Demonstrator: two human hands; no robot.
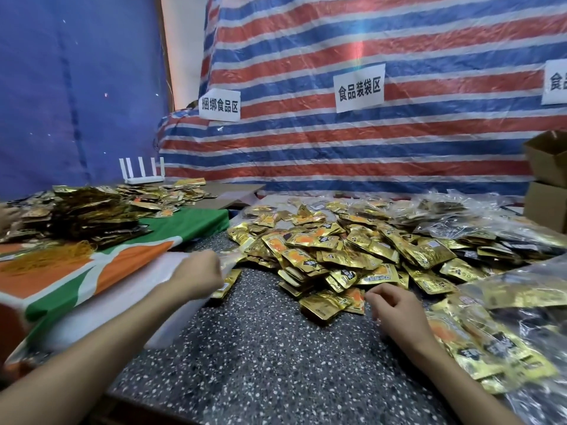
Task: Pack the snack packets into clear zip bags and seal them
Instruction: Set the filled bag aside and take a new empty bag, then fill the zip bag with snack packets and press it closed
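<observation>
Gold packets (pixel 337 256), speckled grey table (pixel 260 348)

Bare countertop (pixel 245 348) before packet heap (pixel 352 250)

Left hand (pixel 199 279) fingers hidden behind knuckles; thing it grips blurred, maybe a clear bag (pixel 228 260). Rt-edge sign (pixel 556 82) cut off; packets (pixel 322 250) print unreadable.

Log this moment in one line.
left hand grips clear zip bag | right hand at snack packets, grasp unclear | filled bags right
</observation>
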